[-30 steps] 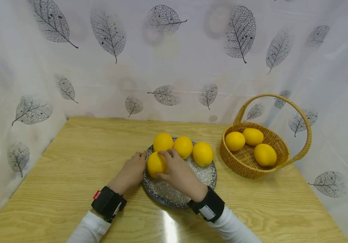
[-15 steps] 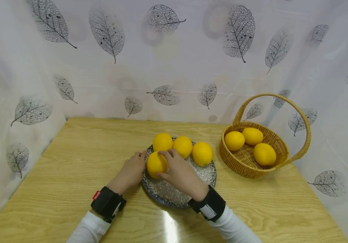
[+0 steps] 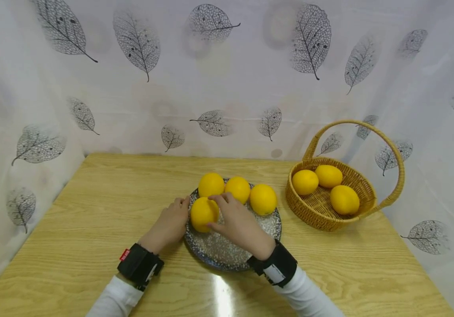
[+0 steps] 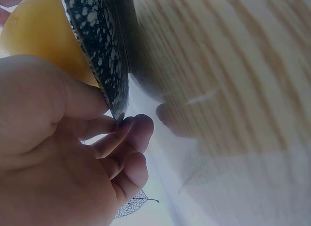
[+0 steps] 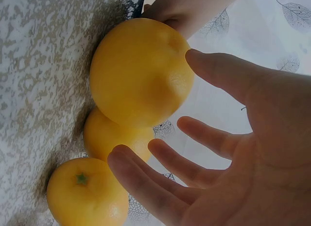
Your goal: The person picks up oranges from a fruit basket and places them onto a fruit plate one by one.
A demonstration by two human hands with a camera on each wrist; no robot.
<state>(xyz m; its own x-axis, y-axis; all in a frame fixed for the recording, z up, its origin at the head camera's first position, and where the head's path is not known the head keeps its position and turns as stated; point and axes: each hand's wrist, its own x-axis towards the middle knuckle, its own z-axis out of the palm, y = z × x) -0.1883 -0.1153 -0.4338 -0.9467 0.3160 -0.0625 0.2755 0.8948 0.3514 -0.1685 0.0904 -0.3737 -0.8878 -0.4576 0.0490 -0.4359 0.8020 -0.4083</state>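
Observation:
A round speckled grey plate (image 3: 227, 251) with a dark rim lies on the table, bearing several oranges. My left hand (image 3: 169, 224) is at the plate's left edge; in the left wrist view its thumb and curled fingers pinch the speckled rim (image 4: 99, 46). The nearest orange (image 3: 204, 214) sits on the left side of the plate, beside that hand. Around its right side are the spread fingers of my right hand (image 3: 240, 226). In the right wrist view the thumb tip overlaps this orange (image 5: 138, 73), while the other fingers stand apart from it.
Along the plate's back rim stand three more oranges, at left (image 3: 211, 184), middle (image 3: 238, 189) and right (image 3: 263, 199). To the right, a wicker basket (image 3: 310, 213) with a tall handle holds three yellow oval fruits. A leaf-print curtain (image 3: 227, 88) hangs behind the wooden table (image 3: 131, 185).
The fingers of my right hand have eased slightly to the right, away from the nearest orange. My left hand keeps its place at the rim. The head view has shifted slightly.

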